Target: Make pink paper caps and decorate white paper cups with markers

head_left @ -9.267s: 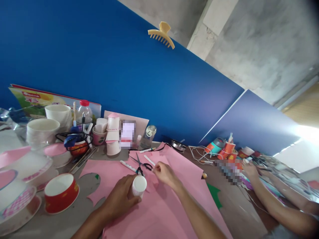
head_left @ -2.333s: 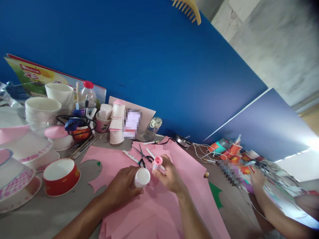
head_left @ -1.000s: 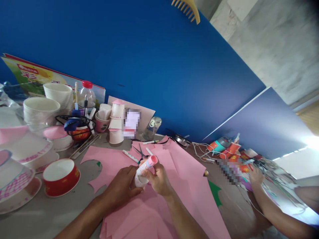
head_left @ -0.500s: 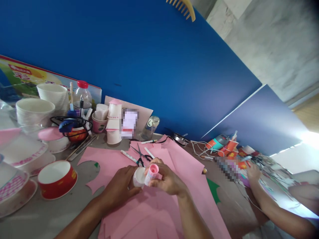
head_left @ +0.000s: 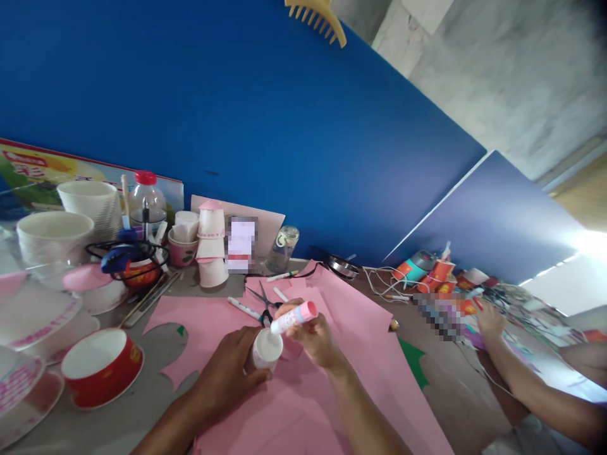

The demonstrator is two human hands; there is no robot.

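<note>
My left hand (head_left: 226, 374) is wrapped round a small white paper cup (head_left: 266, 347), held upside down with its base facing me, over pink paper sheets (head_left: 303, 392). My right hand (head_left: 313, 335) grips a glue stick (head_left: 294, 318) with a white body and a pink end, tilted up to the right just above the cup. Black scissors (head_left: 266, 302) and white pens (head_left: 243, 308) lie on the pink paper just beyond my hands.
A red paper bowl (head_left: 102, 366) stands at the left front, with stacked white bowls (head_left: 52, 237), a bottle (head_left: 146, 199) and paper cups (head_left: 211, 246) behind. Another person's hand (head_left: 488, 318) and forearm reach in at the right among cables and red cups (head_left: 439, 273). A blue board (head_left: 237, 114) backs the table.
My right hand picked up the glue stick and brought it to the cup; in the last half second it lifted the stick off the cup's base and tilted it to the right.
</note>
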